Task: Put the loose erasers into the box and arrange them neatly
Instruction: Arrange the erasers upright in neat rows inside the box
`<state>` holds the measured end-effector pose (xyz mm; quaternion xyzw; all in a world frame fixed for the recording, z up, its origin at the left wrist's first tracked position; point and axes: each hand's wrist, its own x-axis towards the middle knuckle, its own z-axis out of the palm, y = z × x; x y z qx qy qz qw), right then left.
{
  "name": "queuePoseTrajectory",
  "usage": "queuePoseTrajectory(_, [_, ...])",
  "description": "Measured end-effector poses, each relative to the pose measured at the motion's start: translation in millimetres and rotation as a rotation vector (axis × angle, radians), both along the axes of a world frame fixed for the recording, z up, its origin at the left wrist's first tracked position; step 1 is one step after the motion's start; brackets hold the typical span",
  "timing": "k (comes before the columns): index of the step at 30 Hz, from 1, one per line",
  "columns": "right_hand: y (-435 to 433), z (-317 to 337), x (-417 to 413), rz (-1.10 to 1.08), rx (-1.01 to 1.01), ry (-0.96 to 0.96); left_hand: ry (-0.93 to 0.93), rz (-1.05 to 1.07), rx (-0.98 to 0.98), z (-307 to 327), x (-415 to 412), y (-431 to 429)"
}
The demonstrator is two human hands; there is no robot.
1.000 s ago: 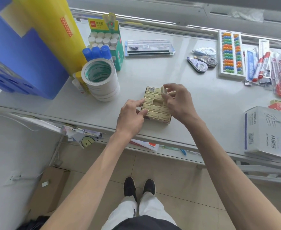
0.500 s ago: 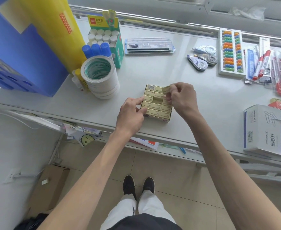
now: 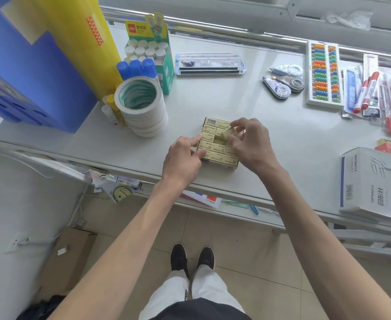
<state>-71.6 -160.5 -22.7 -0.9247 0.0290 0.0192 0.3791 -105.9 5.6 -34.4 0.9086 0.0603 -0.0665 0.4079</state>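
Observation:
A small box [image 3: 220, 166] packed with several pale yellow erasers stands on the white table near its front edge. My right hand [image 3: 252, 144] hovers over the box's right half and pinches one loose yellow eraser [image 3: 227, 133], tilted, just above a gap in the middle rows. My left hand [image 3: 183, 158] is at the box's left side, its forefinger stretched out onto an eraser [image 3: 207, 136] in the left column and its thumb against the box's front left corner. The right hand hides the box's right part.
A stack of white tape rolls [image 3: 141, 107] stands left of the box, with glue sticks [image 3: 147, 54] in a green carton behind. Correction tapes [image 3: 284, 85], an abacus [image 3: 323, 75] and markers [image 3: 365, 93] lie at the back right. A paperclip carton [image 3: 372, 183] sits right.
My right hand has brought the loose eraser down and left, from above the box's far right corner to over its middle. The left hand has stayed at the box's left side.

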Motion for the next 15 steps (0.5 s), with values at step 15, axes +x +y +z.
queuePoseTrajectory(15, [3.9,2.2,1.5,0.055,0.072,0.098,0.004,0.02,0.085,8.7,-1.5,-0.3])
